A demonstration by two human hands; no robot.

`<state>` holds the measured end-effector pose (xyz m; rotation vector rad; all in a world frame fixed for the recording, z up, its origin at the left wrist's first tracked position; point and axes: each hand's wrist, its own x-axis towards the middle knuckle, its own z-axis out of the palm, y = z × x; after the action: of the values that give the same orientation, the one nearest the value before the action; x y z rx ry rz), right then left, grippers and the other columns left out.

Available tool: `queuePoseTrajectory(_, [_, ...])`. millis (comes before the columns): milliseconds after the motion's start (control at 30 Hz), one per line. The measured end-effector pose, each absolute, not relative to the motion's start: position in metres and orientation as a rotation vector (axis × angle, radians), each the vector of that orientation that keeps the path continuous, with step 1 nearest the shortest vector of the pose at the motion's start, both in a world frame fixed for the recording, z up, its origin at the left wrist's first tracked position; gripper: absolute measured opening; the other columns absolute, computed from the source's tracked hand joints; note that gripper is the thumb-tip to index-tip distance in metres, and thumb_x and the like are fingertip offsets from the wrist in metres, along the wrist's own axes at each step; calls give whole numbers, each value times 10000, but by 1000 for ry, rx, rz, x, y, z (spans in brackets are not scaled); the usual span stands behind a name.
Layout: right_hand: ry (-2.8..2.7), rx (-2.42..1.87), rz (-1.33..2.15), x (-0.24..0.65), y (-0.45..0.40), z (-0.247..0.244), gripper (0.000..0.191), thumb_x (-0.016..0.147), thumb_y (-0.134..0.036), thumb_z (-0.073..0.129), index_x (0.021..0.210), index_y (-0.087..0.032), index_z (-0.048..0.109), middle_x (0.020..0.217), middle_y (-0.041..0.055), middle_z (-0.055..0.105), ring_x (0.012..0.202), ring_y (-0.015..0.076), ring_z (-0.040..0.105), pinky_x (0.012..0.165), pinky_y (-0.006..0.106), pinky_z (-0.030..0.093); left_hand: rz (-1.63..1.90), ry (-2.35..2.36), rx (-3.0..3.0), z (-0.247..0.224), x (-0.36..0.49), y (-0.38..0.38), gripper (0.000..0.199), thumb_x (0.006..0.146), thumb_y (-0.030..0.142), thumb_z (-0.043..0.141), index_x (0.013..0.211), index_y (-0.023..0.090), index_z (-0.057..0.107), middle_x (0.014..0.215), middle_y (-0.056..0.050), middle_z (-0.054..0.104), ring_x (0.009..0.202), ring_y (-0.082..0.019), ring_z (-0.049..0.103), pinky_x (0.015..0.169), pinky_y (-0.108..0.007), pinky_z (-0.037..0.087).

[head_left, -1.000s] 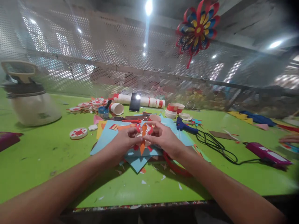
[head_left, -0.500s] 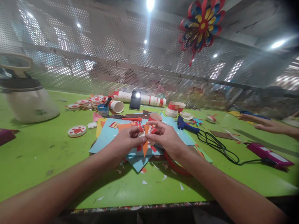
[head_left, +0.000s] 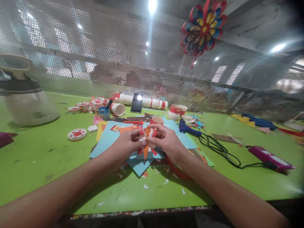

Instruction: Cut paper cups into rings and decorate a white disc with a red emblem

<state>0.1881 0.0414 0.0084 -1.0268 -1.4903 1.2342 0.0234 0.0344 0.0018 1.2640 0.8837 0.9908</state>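
A blue glue gun (head_left: 190, 129) lies near the right hand (head_left: 169, 142).

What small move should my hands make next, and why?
Perhaps press the orange strip gently against the red-and-white piece: your right hand pinches the strip in front of it, while your left hand grips that piece. Whether they're stuck, I can't tell.

Your orange pointed paper strip (head_left: 146, 152); your red-and-white tabbed paper piece (head_left: 152, 146). Lime-green flat tabletop (head_left: 35, 177), dark-flecked. White round paper disc (head_left: 77, 134), red-spotted. Red, blue, yellow looped paper flower (head_left: 204, 29).
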Motion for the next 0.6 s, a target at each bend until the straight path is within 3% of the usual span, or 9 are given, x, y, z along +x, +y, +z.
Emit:
queuePoseTrajectory(167, [-1496, -1032, 1200, 186, 43, 6, 486, 642, -252, 762, 1089, -167, 591, 622, -62, 595, 562, 110, 560, 582, 261, 453, 991, 893, 1244, 2, 24, 34, 349, 555, 253, 800, 784, 172, 550, 628, 44, 527, 614, -130, 488, 591, -263, 365])
queuePoseTrajectory(367, [-1505, -1054, 1183, 185, 41, 8, 465, 661, -227, 745, 1093, -163, 586, 575, -76, 587, 526, 114, 573, 554, 254, 450, 1002, 870, 1274, 2, 22, 33, 273, 621, 283, 767, 769, 172, 566, 632, 38, 524, 638, -147, 532, 592, -269, 385])
queuePoseTrajectory(600, [-1480, -1083, 1193, 184, 40, 9, 429, 674, -192, 732, 1081, -167, 598, 599, -70, 595, 531, 106, 558, 580, 263, 458, 1012, 888, 1316, -1, 22, 34, 276, 644, 320, 775, 824, 165, 635, 648, 10, 591, 653, -168, 577, 608, -293, 439])
